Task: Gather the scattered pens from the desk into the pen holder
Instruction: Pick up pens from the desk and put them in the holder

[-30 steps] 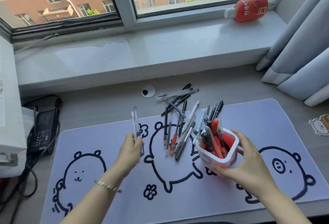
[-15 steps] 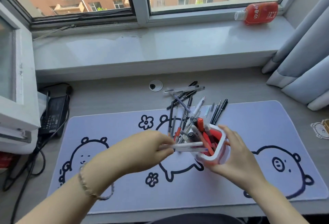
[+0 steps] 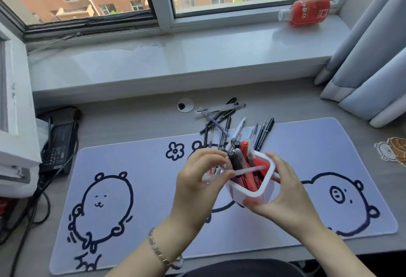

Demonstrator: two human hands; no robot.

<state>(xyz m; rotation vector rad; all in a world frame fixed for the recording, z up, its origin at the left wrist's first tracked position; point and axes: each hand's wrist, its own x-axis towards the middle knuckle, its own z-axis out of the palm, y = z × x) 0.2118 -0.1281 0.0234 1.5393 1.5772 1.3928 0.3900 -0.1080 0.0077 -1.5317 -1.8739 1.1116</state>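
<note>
A white pen holder (image 3: 254, 193) with a red inside is tilted toward me above the lilac desk mat (image 3: 136, 166); several pens stand in it. My right hand (image 3: 283, 191) grips its right wall and bottom. My left hand (image 3: 197, 180) pinches clear pens (image 3: 248, 170), which lie across the holder's mouth with their tips inside. A pile of scattered pens (image 3: 222, 120) lies behind the holder, half on the mat and half on the grey desk.
A red drink bottle (image 3: 307, 11) lies on the window sill. Grey curtains (image 3: 369, 56) hang at the right. A black power adapter (image 3: 58, 142) with cables sits at the left beside a white box. A round cable grommet (image 3: 185, 105) is behind the pens.
My left hand carried the clear pens from the mat's left side to the holder and now has their tips inside. My right hand lifted and tilted the holder toward me.
</note>
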